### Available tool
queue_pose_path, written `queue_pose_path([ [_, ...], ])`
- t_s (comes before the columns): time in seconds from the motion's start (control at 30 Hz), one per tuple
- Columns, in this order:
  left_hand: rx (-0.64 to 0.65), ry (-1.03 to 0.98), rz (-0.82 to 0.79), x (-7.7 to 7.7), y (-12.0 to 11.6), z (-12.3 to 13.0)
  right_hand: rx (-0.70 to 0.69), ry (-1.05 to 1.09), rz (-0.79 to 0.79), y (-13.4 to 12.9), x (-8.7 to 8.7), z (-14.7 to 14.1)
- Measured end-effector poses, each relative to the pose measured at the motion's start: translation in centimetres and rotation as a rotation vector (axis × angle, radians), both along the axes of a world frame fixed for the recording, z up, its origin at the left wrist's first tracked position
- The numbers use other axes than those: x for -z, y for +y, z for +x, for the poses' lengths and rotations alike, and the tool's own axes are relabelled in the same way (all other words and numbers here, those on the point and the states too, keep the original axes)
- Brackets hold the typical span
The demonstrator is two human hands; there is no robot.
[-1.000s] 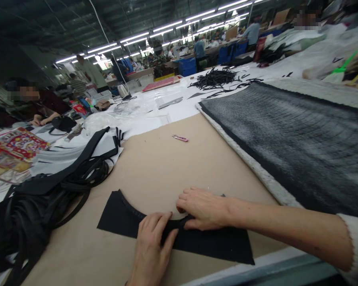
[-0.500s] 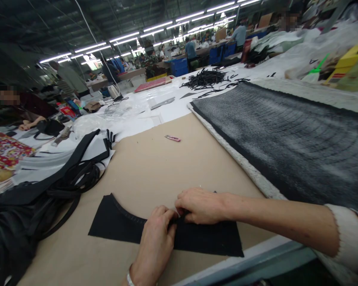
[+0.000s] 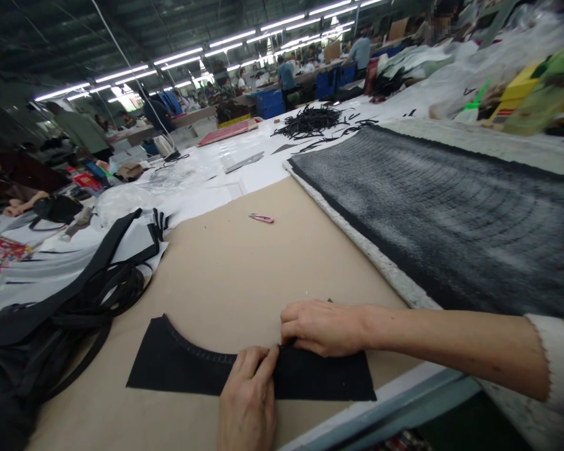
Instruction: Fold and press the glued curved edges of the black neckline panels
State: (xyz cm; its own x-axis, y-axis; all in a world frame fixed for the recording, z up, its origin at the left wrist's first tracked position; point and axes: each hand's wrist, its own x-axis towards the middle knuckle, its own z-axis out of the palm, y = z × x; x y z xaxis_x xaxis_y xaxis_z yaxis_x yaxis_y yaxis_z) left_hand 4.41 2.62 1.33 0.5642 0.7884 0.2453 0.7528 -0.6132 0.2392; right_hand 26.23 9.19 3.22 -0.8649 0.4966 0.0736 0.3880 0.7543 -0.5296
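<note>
A black fabric piece [image 3: 183,369] with a curved, notched upper edge lies flat on the brown board [image 3: 225,269]. My left hand [image 3: 251,391] presses on its middle, thumb and fingers drawn together at the curved edge. Just to the right, my right hand [image 3: 322,326] is closed over the same edge, its fingertips curled down at the fabric and partly hidden. The two hands are close together. Farther up the board lies a small pink cutter [image 3: 261,218].
Black straps and strips [image 3: 94,294] are heaped at the left. A dark textured sheet [image 3: 432,207] covers a pale slab on the right. Beyond are a pile of black scraps [image 3: 310,120], a red board [image 3: 228,132], clear plastic and people at other tables.
My left hand has moved slightly down, its thumb now straighter along the edge. My right hand remains at the fabric's edge. The whole view has shifted a little.
</note>
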Motion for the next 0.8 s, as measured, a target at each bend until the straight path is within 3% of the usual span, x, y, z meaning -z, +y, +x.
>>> queue_pose_path([
  [0.23,0.032,0.073,0.006,0.2,-0.2,0.0,-0.036,0.053,0.079,-0.2,0.7,1.0],
  [0.53,0.028,0.108,-0.054,0.8,-0.1,-0.8,0.111,-0.048,-0.133,0.2,-0.1,0.7],
  [0.8,0.042,0.201,0.042,0.0,0.1,0.2,0.083,0.024,-0.044,-0.4,0.2,1.1],
])
